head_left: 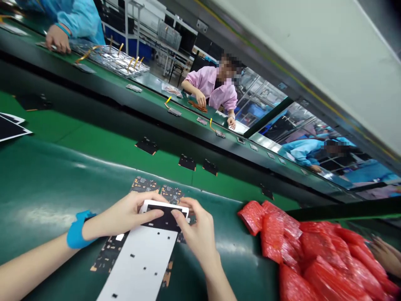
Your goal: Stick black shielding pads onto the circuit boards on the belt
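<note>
My left hand (142,209), with a blue band (78,230) at its wrist, grips the left corner of a long white backing sheet (140,255). My right hand (197,223) grips the opposite corner. Both thumbs press on a black strip (167,220) across the sheet's far end, while the fingers curl behind it. Small dark rectangles dot the white part, which runs down toward me. Beneath the sheet lie several dark circuit boards (108,255) with copper-coloured pads, partly hidden by the sheet and my hands.
Red bubble-wrap bags (326,251) are heaped at the right, with another person's hand (385,253) beside them. Beyond the table (46,179), a green conveyor belt (103,161) carries dark boards (187,162). Black-and-white sheets (12,127) lie left. Co-workers (216,88) sit across the line.
</note>
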Action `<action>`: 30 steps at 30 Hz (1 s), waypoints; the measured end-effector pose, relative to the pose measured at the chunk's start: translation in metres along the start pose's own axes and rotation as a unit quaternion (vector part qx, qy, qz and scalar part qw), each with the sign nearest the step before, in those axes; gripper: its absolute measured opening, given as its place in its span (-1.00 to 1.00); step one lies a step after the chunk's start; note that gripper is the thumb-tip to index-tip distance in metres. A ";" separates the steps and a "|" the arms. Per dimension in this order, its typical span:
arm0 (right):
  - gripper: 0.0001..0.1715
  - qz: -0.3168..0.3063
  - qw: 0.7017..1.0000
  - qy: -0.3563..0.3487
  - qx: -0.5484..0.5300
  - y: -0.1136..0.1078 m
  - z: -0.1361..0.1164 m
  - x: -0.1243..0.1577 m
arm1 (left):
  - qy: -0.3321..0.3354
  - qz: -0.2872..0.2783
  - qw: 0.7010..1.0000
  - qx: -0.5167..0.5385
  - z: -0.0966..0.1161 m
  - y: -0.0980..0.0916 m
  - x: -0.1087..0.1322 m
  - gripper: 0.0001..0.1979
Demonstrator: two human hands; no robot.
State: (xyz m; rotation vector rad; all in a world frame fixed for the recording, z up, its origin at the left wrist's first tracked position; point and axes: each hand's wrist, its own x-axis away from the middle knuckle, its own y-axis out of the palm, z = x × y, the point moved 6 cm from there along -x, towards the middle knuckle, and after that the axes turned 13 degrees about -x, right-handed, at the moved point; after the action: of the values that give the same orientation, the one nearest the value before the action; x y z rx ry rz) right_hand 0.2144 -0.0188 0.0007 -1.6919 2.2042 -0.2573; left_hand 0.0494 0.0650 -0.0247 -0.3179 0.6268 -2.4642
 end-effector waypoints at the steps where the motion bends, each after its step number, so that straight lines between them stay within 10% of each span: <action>1: -0.64 0.016 0.999 -0.038 0.015 -0.002 -0.007 0.001 | -0.015 0.000 1.000 -0.007 -0.001 0.002 0.000 -0.57; 4: -0.66 -0.018 0.994 -0.105 0.006 -0.001 -0.024 0.006 | -0.007 -0.005 0.999 -0.053 0.004 0.005 0.002 -0.54; 18: -0.87 -0.050 0.996 -0.009 -0.077 0.002 -0.013 0.007 | 0.084 -0.006 0.986 -0.143 0.018 0.008 0.010 -0.56; 22: -0.91 0.032 0.984 -0.171 0.025 0.001 -0.025 0.012 | -0.022 -0.050 0.998 -0.037 0.005 0.013 0.006 -0.50; 26: -0.84 0.101 0.895 -0.390 0.191 0.009 -0.040 0.027 | -0.067 -0.017 0.997 0.046 0.004 0.007 0.004 -0.46; 30: -0.76 0.076 0.865 -0.437 0.233 0.014 -0.041 0.034 | -0.102 0.008 0.992 0.073 -0.001 0.003 0.006 -0.46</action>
State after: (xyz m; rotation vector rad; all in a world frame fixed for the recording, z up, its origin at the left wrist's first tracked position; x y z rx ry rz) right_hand 0.1787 -0.0509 0.0279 -1.0417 1.4178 0.0336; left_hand 0.0455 0.0594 -0.0267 -0.4964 0.3613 -2.4057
